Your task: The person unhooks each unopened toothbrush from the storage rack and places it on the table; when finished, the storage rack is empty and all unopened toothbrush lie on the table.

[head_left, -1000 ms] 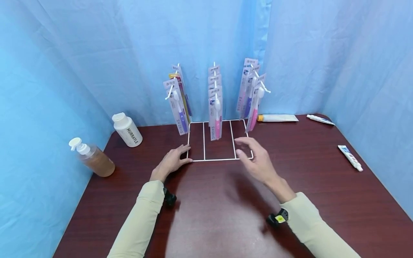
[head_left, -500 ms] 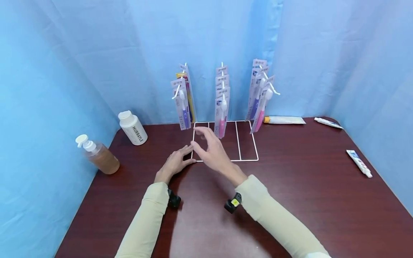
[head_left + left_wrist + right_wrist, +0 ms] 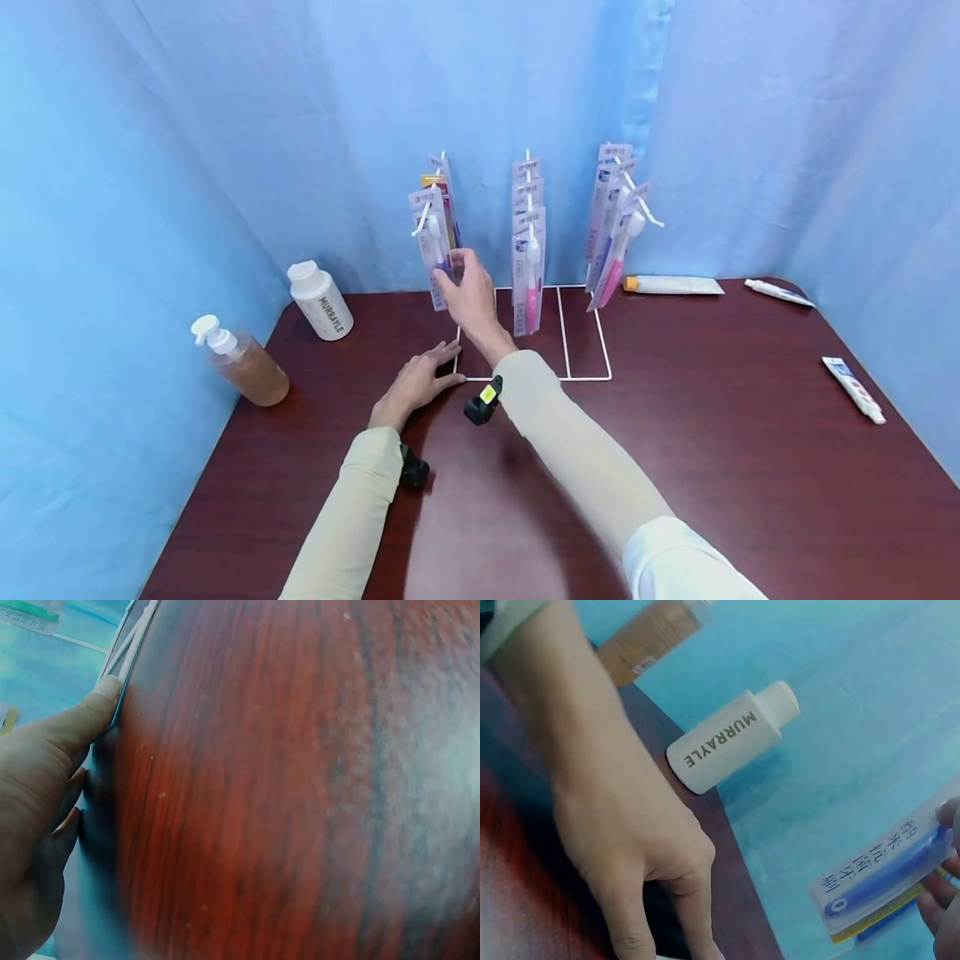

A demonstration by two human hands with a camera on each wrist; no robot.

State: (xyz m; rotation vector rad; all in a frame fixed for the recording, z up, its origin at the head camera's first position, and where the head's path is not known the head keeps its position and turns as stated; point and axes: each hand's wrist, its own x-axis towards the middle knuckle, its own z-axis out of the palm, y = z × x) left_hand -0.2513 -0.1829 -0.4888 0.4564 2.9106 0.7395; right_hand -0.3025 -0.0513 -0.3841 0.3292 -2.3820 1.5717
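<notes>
A white wire rack (image 3: 585,379) stands on the table, its three hooks hung with packaged toothbrushes. My right hand (image 3: 474,296) is at the left hook, pinching the lower part of the front packaged toothbrush (image 3: 425,223), which has a purple handle. In the right wrist view, my thumb and fingertips are at the edge of that pack (image 3: 885,862). The pack still hangs on its hook. My left hand (image 3: 416,383) rests at the rack's front left corner; its thumb (image 3: 94,705) lies on the wire in the left wrist view.
Pink-handled packaged toothbrushes hang in front on the middle (image 3: 529,275) and right (image 3: 617,262) hooks. A white bottle (image 3: 322,304) and an amber pump bottle (image 3: 251,371) stand left. Several toothpaste tubes, one with an orange cap (image 3: 673,285), lie right. Blue curtains surround the table.
My right hand has moved from the rack's right side leftward and up to the left hook, and now pinches the front packaged toothbrush. The left hand stays at the rack's corner.
</notes>
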